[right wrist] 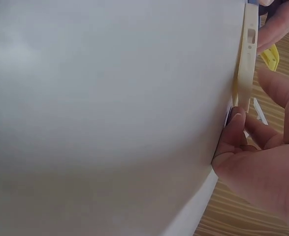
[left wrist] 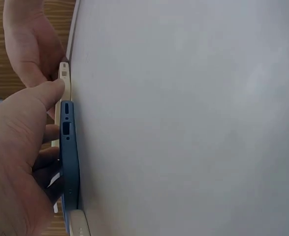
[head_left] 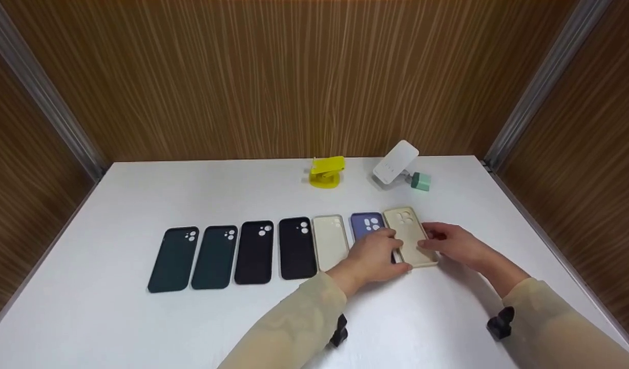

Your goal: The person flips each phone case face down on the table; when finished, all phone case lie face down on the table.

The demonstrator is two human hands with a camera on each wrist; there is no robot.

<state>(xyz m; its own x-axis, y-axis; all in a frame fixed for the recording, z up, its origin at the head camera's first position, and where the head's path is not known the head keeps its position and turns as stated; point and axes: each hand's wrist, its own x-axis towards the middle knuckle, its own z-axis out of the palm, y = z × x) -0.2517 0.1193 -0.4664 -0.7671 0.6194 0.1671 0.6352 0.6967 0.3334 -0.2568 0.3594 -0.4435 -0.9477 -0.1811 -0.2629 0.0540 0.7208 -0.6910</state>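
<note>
A cream phone case (head_left: 412, 236) with large camera cutouts lies at the right end of a row, slightly turned. My left hand (head_left: 374, 256) reaches across a purple-blue phone case (head_left: 363, 225), covering its lower part. Its fingertips meet the cream case's left side, and in the left wrist view the thumb (left wrist: 53, 92) rests at that case's bottom edge. On the other side, my right hand (head_left: 455, 246) holds the cream case's right edge, thumb over the face and curled fingers (right wrist: 233, 130) at the side.
Leftward in the row lie another cream case (head_left: 330, 241), two black cases (head_left: 296, 248) and two dark green cases (head_left: 173, 261). Behind stand a yellow phone stand (head_left: 326, 171), a white tilted panel (head_left: 396, 161) and a small mint-green block (head_left: 421, 181). Wood-grain walls (head_left: 294, 77) enclose the white table.
</note>
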